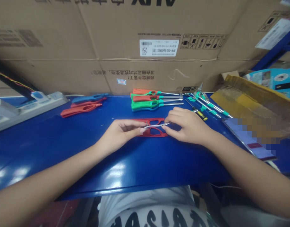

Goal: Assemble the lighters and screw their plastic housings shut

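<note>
My left hand point(122, 132) and my right hand point(186, 124) meet over a red plastic handle shell point(156, 131) lying flat on the blue table point(140, 164). Both hands pinch a thin metal tube part point(156, 125), one at each end, just above the shell. Behind them lies a stack of assembled lighters point(150, 100) with red, green and blue handles and metal tubes pointing right. To the left rest loose red and blue handle shells point(84, 104).
Metal tube parts with teal fittings point(208, 105) and a yellow-handled screwdriver point(201, 115) lie at the right. A white power strip point(29, 105) sits at the left. Large cardboard boxes point(135, 47) wall off the back. A brown packet point(253, 107) lies at the right.
</note>
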Available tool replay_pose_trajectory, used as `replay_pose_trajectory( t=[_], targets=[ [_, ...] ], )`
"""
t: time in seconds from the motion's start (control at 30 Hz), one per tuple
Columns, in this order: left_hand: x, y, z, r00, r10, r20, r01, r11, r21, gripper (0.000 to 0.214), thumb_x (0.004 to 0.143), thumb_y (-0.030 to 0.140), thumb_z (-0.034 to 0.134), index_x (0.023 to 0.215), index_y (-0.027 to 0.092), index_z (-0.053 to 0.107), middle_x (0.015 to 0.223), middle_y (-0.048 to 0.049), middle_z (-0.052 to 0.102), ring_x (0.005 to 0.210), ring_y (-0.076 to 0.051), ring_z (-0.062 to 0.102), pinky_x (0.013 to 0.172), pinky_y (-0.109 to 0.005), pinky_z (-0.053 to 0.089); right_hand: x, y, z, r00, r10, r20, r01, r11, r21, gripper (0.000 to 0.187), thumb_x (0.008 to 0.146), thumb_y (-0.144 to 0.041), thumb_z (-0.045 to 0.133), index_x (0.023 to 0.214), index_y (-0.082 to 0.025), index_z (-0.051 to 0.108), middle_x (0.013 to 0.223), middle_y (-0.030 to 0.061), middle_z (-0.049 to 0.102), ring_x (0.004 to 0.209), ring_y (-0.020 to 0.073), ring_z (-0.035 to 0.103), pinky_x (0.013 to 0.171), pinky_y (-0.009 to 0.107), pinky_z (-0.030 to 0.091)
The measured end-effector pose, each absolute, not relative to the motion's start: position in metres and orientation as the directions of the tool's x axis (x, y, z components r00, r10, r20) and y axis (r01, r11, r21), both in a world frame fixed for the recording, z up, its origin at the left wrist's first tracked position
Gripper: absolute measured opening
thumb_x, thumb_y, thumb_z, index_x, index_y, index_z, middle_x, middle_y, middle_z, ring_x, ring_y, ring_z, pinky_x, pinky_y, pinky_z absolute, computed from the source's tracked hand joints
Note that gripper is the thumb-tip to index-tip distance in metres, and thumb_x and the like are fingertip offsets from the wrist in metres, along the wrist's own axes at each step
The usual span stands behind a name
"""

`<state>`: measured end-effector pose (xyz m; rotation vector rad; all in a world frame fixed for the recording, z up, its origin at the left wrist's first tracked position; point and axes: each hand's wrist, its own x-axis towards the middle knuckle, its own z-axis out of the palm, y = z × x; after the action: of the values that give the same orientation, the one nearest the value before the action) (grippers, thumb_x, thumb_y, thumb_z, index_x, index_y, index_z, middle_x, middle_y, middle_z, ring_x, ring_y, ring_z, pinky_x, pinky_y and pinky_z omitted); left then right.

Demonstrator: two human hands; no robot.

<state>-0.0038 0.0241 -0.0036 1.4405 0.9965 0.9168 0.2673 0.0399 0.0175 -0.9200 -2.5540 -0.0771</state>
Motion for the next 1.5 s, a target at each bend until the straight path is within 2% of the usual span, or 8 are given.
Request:
replay_pose_trajectory(
  t=[0.2,0.37,0.57,0.73,0.9,1.2,1.4,1.5],
  targets=[
    [-0.006,0.023,0.001,0.293,0.946,0.142,0.168,-0.197,0.966,0.026,0.078,0.032,0.084,0.103,0.023,0.081,0.109,-0.0044,0.079,0.102,-0.023,0.075,0.098,-0.034,0.059,0.265,0.038,0.019,-0.704,0.623,0.341,0.634,0.768,-0.094,0.026,0.098,-0.034,0.054,0.083,-0.016,0.065,0.078,0.0048,0.063,0.076,0.0183,0.051,0.069,0.031,0.038],
    [-0.004,0.022,0.002,0.317,0.941,0.12,0.194,-0.188,0.963,0.024,0.085,0.037,0.077,0.103,0.021,0.081,0.103,-0.0054,0.08,0.093,-0.022,0.077,0.09,-0.033,0.062,0.266,0.039,0.018,-0.729,0.62,0.292,0.625,0.776,-0.085,0.025,0.097,-0.033,0.054,0.085,-0.016,0.068,0.078,0.0049,0.062,0.076,0.0183,0.052,0.072,0.031,0.04],
    [-0.008,0.027,-0.008,0.316,0.937,0.146,0.23,-0.225,0.947,0.025,0.083,0.035,0.079,0.104,0.021,0.08,0.105,-0.0052,0.08,0.095,-0.023,0.076,0.089,-0.033,0.062,0.267,0.035,0.023,-0.738,0.628,0.247,0.626,0.774,-0.098,0.025,0.098,-0.033,0.054,0.087,-0.016,0.069,0.081,0.0047,0.065,0.08,0.019,0.056,0.073,0.031,0.041],
    [-0.009,0.03,-0.015,0.406,0.868,0.286,0.422,-0.455,0.784,0.019,0.089,0.031,0.071,0.102,0.021,0.081,0.104,-0.0065,0.08,0.096,-0.023,0.074,0.089,-0.036,0.059,0.266,0.033,0.026,-0.722,0.681,0.122,0.663,0.731,-0.162,0.024,0.097,-0.033,0.056,0.086,-0.017,0.07,0.083,0.005,0.068,0.085,0.0203,0.06,0.069,0.031,0.041],
    [-0.007,0.032,-0.019,0.486,0.769,0.415,0.43,-0.624,0.653,0.017,0.092,0.026,0.068,0.103,0.022,0.081,0.098,-0.0063,0.08,0.093,-0.021,0.072,0.084,-0.033,0.058,0.269,0.036,0.025,-0.716,0.697,0.023,0.678,0.704,-0.212,0.028,0.101,-0.035,0.053,0.093,-0.018,0.074,0.092,0.008,0.07,0.091,0.0226,0.063,0.077,0.033,0.044],
    [-0.007,0.033,-0.02,0.507,0.744,0.434,0.402,-0.65,0.644,0.019,0.093,0.024,0.068,0.107,0.022,0.08,0.102,-0.0063,0.08,0.097,-0.021,0.074,0.088,-0.033,0.059,0.28,0.036,0.032,-0.739,0.672,-0.047,0.65,0.693,-0.312,0.032,0.104,-0.028,0.044,0.106,-0.02,0.075,0.103,0.0085,0.065,0.091,0.0207,0.063,0.084,0.034,0.048],
    [-0.007,0.033,-0.018,0.53,0.736,0.42,0.412,-0.657,0.631,0.02,0.093,0.024,0.068,0.11,0.025,0.079,0.106,-0.0042,0.08,0.101,-0.022,0.073,0.093,-0.034,0.058,0.28,0.037,0.033,-0.78,0.625,-0.027,0.594,0.726,-0.346,0.025,0.098,-0.017,0.052,0.108,-0.019,0.075,0.101,0.0079,0.069,0.092,0.0203,0.065,0.084,0.032,0.049],
    [-0.006,0.033,-0.017,0.529,0.738,0.418,0.409,-0.654,0.636,0.02,0.092,0.025,0.068,0.109,0.025,0.079,0.106,-0.0043,0.08,0.101,-0.022,0.074,0.093,-0.035,0.058,0.279,0.038,0.03,-0.793,0.609,-0.002,0.571,0.742,-0.352,0.022,0.095,-0.015,0.058,0.105,-0.02,0.077,0.097,0.0062,0.071,0.088,0.0186,0.066,0.078,0.03,0.047]
  ],
)
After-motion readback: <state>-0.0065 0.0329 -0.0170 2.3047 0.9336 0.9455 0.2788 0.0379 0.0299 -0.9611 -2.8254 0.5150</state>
